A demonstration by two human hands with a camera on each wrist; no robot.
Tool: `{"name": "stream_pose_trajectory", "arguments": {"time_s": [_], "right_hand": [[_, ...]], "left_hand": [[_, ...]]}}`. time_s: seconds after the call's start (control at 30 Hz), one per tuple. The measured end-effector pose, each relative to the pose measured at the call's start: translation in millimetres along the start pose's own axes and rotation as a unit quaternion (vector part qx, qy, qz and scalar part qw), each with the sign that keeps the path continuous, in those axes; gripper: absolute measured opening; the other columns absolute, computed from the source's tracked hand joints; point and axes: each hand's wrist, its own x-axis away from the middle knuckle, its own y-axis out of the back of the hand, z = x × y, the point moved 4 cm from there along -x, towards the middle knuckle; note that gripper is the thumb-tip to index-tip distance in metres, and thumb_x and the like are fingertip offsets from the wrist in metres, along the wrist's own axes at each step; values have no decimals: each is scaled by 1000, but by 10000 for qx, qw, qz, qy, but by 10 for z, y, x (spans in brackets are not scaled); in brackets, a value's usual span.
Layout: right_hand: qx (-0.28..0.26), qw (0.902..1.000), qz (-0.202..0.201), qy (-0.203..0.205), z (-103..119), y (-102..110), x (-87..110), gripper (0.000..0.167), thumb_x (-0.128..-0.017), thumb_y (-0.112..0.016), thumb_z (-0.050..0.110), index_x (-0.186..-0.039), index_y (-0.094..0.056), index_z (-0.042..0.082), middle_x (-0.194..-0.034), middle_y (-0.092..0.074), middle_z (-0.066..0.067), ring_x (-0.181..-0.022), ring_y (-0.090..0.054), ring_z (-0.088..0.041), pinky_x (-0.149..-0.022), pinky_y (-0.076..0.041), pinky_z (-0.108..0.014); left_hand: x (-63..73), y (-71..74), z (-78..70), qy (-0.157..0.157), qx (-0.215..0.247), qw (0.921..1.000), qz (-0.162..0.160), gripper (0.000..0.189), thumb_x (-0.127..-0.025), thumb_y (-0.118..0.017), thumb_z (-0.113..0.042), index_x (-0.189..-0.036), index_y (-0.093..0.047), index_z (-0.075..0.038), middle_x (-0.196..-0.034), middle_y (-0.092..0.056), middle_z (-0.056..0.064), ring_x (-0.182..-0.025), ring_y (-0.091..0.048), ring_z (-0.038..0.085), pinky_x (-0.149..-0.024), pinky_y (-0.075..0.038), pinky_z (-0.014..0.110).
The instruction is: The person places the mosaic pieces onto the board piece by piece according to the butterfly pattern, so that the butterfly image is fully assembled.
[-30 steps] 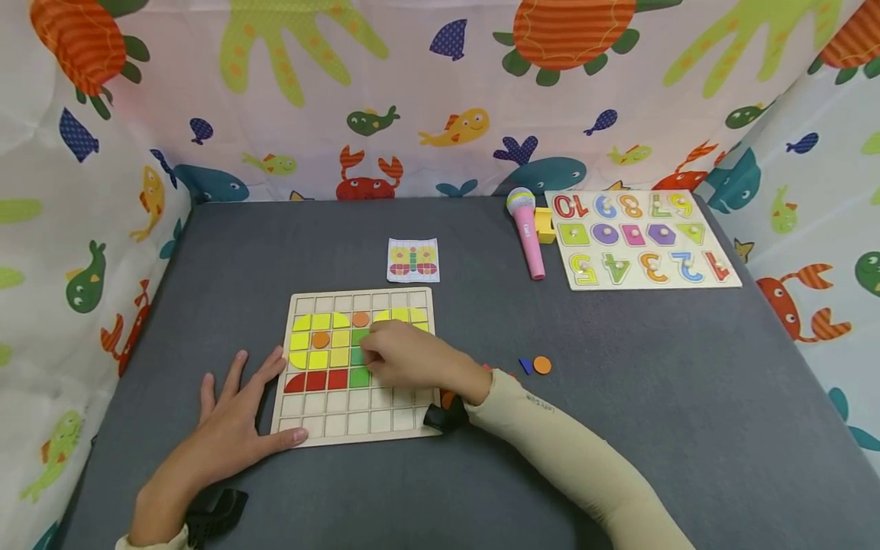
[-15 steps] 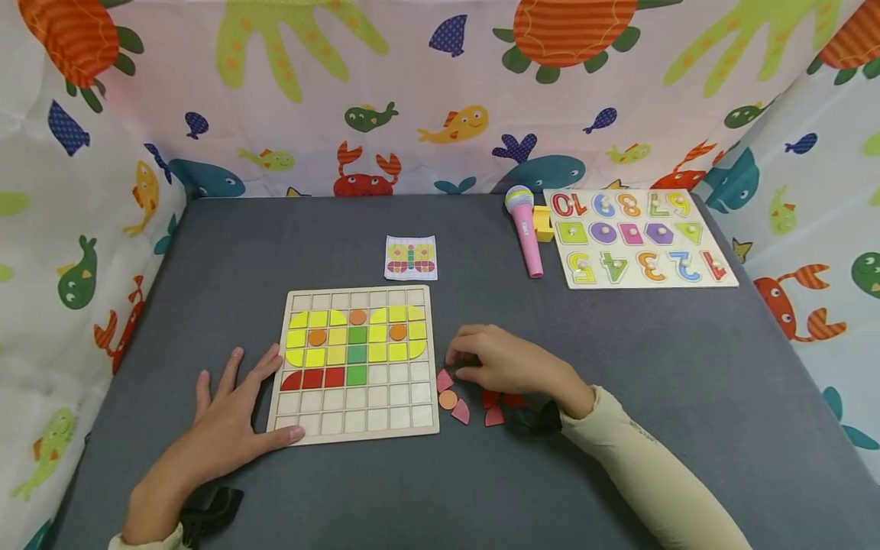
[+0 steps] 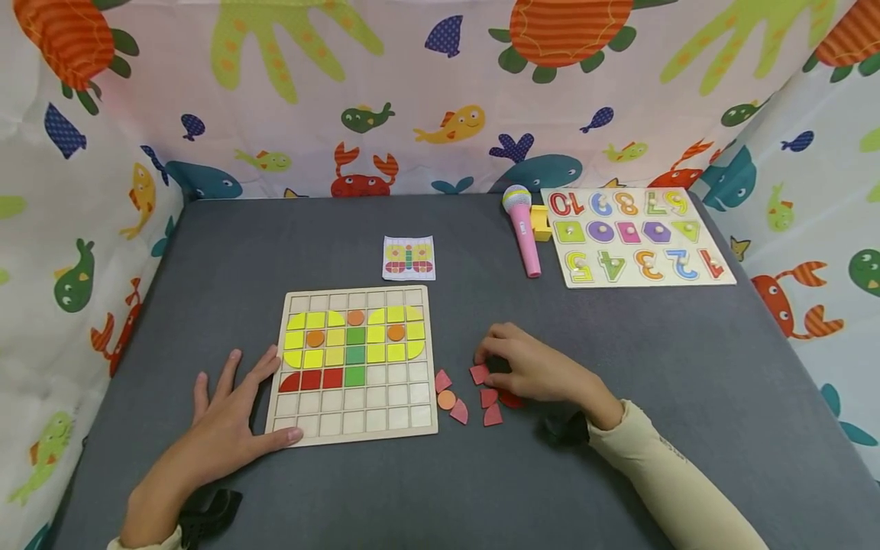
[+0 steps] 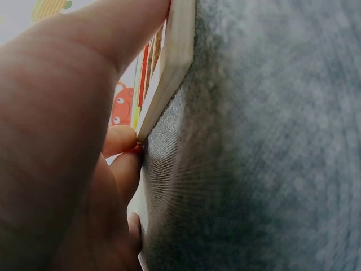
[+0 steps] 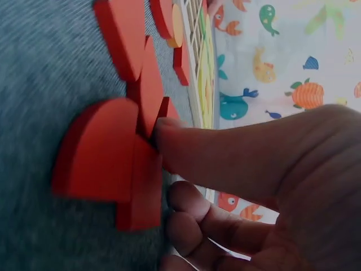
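A square wooden grid board (image 3: pixel 323 425) lies on the table, partly filled with yellow, green, orange and red tiles. My left hand (image 3: pixel 230 424) rests at its left side with fingers spread, the thumb on the lower left corner and fingertips at the left edge. In the left wrist view the thumb lies over the board's rim (image 4: pixel 175 62). To the right of the board, my right hand (image 3: pixel 539 363) pinches a red square tile (image 3: pixel 479 373) at the loose pile. A red quarter-round tile (image 5: pixel 101 152) lies nearest the right wrist camera; my thumb partly hides the tiles behind.
Two red quarter-round tiles, including one tile (image 3: pixel 458 412), and an orange round tile (image 3: pixel 446 399) lie beside the board. A butterfly pattern card (image 3: pixel 409 258) lies behind it. A pink toy microphone (image 3: pixel 525 233), a yellow block (image 3: pixel 540 223) and a number puzzle (image 3: pixel 649 238) stand at the back right.
My right hand left the board's grid and moved right to the red tiles. An orange round tile now shows in the right yellow wing. The left hand stays at the board.
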Motion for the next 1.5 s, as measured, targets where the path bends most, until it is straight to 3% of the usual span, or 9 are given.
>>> {"name": "stream_pose_trajectory", "arguments": {"time_s": [0.17,0.3,0.47,0.67,0.9,1.27,1.5], "right_hand": [[-156,9993,-274,201,53,-11,-102,20,-96,-78,1,-97,-63,14,-88,-59,7,-84,-56,-14,-74,-51,-33],[-415,9979,-486,122,115,11,-229,15,-99,-75,1,-95,-65,12,-81,-60,8,-71,-56,-12,-65,-50,-29],[-584,9967,-555,109,261,0,-439,10,-99,-73,3,-95,-68,11,-81,-61,7,-72,-56,-12,-65,-49,-29],[-767,9954,-392,423,497,-119,-720,6,-100,-71,4,-95,-69,7,-79,-60,6,-70,-54,-10,-63,-46,-27],[-844,9933,-256,754,750,-298,-958,5,-100,-70,1,-99,-71,6,-86,-65,4,-77,-57,-11,-71,-50,-26],[267,9947,-407,910,964,-505,-1102,23,-99,-70,-2,-83,-62,13,-78,-58,4,-74,-52,-13,-68,-44,-25],[861,9910,-401,939,993,-607,-1117,23,-101,-67,0,-82,-63,13,-80,-49,0,-74,-47,-15,-64,-39,-24]], "left_hand": [[5,-9,7,-23,52,10000,34,127,-81,-84,-70,-173,-17,-12,-178,-15,17,-159,12,52,-112,25,75],[6,-9,9,-44,88,9999,42,127,-81,-84,-69,-173,-16,-12,-178,-15,17,-159,12,52,-112,25,75],[7,0,2,-68,153,9999,30,126,-82,-84,-68,-173,-18,-13,-178,-15,16,-159,11,52,-112,23,75],[5,-1,0,-76,69,9999,-10,125,-82,-84,-69,-172,-20,-12,-178,-15,16,-159,10,52,-112,23,76],[2,-17,-13,-88,34,9999,-81,125,-80,-85,-70,-171,-22,-11,-178,-15,17,-159,9,53,-112,23,76],[-7,-1,-16,-84,-3,9999,-73,125,-80,-84,-71,-171,-21,-12,-178,-16,16,-159,9,52,-113,23,75],[-12,18,-9,-49,-26,10000,-47,125,-81,-85,-69,-172,-20,-12,-177,-15,18,-159,9,53,-112,23,76]]}}
